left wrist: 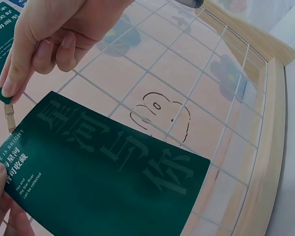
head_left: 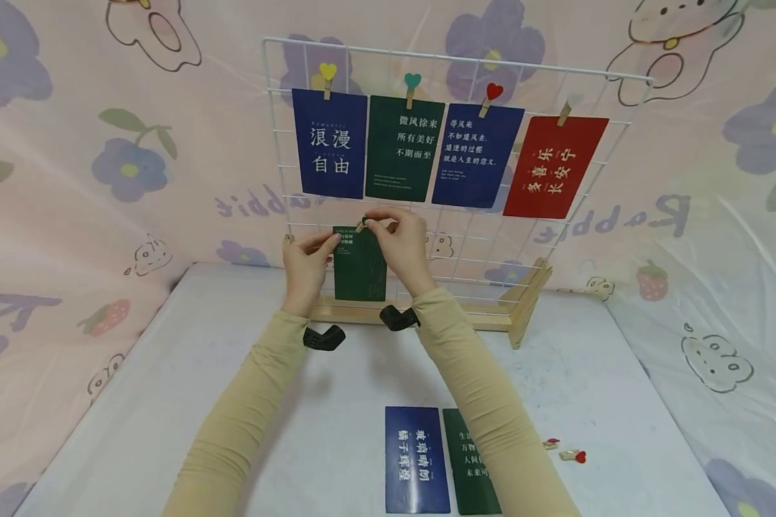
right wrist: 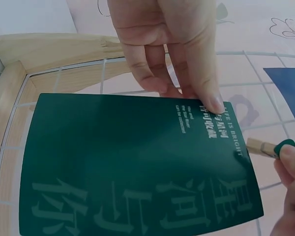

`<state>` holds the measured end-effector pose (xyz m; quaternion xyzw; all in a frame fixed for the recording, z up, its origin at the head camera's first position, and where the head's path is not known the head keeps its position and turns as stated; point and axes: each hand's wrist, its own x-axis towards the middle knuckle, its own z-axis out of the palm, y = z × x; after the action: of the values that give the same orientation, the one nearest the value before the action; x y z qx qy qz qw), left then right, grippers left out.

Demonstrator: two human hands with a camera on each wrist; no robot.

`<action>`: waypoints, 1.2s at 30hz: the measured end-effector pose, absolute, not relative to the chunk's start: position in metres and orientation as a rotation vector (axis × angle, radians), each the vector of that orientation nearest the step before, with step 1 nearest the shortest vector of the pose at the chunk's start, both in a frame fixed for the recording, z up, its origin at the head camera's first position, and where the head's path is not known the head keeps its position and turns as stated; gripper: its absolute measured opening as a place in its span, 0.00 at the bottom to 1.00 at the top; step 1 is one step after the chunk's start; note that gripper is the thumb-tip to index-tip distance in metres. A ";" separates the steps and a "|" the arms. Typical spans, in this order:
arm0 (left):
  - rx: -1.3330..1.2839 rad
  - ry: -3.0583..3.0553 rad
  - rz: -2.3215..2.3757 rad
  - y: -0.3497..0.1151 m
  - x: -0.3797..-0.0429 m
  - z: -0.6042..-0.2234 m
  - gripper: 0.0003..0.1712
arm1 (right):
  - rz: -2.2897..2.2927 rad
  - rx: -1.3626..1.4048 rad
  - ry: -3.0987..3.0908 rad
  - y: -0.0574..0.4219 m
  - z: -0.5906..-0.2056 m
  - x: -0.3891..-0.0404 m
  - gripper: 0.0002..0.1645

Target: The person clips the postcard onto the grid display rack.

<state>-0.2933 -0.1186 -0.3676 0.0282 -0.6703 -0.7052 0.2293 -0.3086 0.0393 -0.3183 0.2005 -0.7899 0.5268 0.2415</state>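
Tan sleeves [head_left: 216,431] lie nearest the head camera, stretched over a white tabletop [head_left: 310,431] toward a wire rack [head_left: 447,56]. Four cards [head_left: 332,147] hang there from heart-topped pegs [head_left: 412,81]; below them the left hand [head_left: 307,266] holds a small green card [head_left: 360,269] upright before the wires. A blue card [head_left: 417,459] and two loose pegs [head_left: 570,455] lie on either side of the right sleeve.

From the left wrist, the right hand [left wrist: 56,42] pinches a green-topped peg [left wrist: 10,117] at the small green card's top edge (whether it bites cannot be told).

From the right wrist, the left thumb presses the printed front near a top corner, fingers behind, a narrow grip. The small green card looks light, thin and springy, slightly bowed; its smooth face may slip, and hard squeezing could crease it. Holding it by that edge seems best, leaving the top free.
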 end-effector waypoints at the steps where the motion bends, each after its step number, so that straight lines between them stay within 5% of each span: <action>1: 0.080 -1.848 -1.933 -0.118 -0.293 -0.368 0.16 | 1.433 0.540 -2.162 0.039 -0.318 -0.308 0.06; 36: 0.043 -1.830 -1.854 -0.113 -0.289 -0.368 0.14 | 1.260 0.435 -2.286 0.026 -0.317 -0.305 0.07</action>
<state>-0.2895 -0.1132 -0.3685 0.0158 -0.6773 -0.6862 0.2649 -0.3052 0.0258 -0.3168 0.1594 -0.8376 0.4614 0.2451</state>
